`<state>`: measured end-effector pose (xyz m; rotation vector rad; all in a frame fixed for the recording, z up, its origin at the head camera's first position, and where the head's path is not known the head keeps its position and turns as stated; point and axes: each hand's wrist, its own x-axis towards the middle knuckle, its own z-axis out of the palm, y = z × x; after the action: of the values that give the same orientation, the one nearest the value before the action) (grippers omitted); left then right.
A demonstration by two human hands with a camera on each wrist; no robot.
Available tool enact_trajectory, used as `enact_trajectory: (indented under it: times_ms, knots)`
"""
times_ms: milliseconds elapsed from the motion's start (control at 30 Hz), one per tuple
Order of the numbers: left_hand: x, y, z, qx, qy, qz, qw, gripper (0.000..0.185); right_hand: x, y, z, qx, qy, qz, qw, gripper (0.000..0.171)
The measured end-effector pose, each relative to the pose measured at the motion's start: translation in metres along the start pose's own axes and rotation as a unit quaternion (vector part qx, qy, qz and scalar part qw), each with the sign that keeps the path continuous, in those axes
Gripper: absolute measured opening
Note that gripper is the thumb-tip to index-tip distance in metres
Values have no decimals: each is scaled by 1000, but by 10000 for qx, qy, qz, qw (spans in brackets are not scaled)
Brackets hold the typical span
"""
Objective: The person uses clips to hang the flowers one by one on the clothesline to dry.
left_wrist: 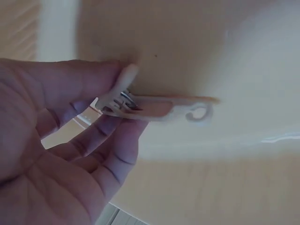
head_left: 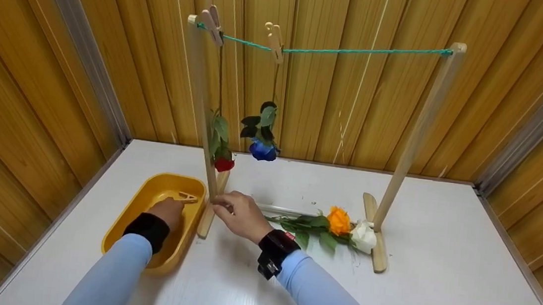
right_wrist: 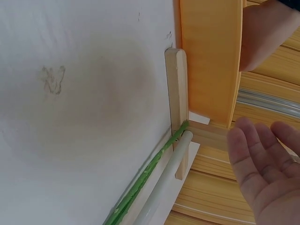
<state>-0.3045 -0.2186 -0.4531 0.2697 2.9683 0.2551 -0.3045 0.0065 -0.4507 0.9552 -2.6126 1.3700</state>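
Observation:
My left hand (head_left: 171, 207) reaches into a yellow tub (head_left: 131, 219) and pinches a pale plastic clothespin (head_left: 183, 197) between thumb and fingers; the left wrist view shows the clothespin (left_wrist: 157, 107) held sideways with its hook end free. My right hand (head_left: 226, 205) hovers by the foot of the wooden rack's left post (head_left: 206, 216), fingers relaxed and holding nothing (right_wrist: 262, 164). An orange rose (head_left: 339, 220) and a white rose (head_left: 364, 236) lie on the table under the rack, and their green stem (right_wrist: 143, 180) ends near my right hand.
A green cord (head_left: 361, 50) spans the two posts. Two clothespins (head_left: 276, 41) on it hold a red rose (head_left: 223, 164) and a blue rose (head_left: 262, 150) upside down. A white rod (right_wrist: 164, 180) lies along the rack's base. Wooden walls enclose the white table (head_left: 438, 288).

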Motion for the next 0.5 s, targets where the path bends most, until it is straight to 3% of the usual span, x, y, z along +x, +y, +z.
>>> enact_trajectory:
  times_ms: [100, 167, 267, 367, 500]
  knots:
    - [4, 1, 3, -200, 23, 194, 9996, 17, -3, 4, -2, 9, -17, 62, 10000, 28]
    - [6, 3, 6, -266, 51, 385, 9989, 25, -5, 8, -4, 24, -10, 84, 10000, 29]
    - [7, 8, 7, -411, -49, 418, 9983, 41, -9, 13, -7, 47, 15, 105, 9999, 29]
    - [4, 17, 0, -381, -48, 493, 9980, 51, -14, 19, -9, 94, 40, 73, 9999, 28]
    - [-3, 32, -16, -271, 286, 827, 9958, 52, -20, 25, -11, 176, 90, 34, 9998, 26]
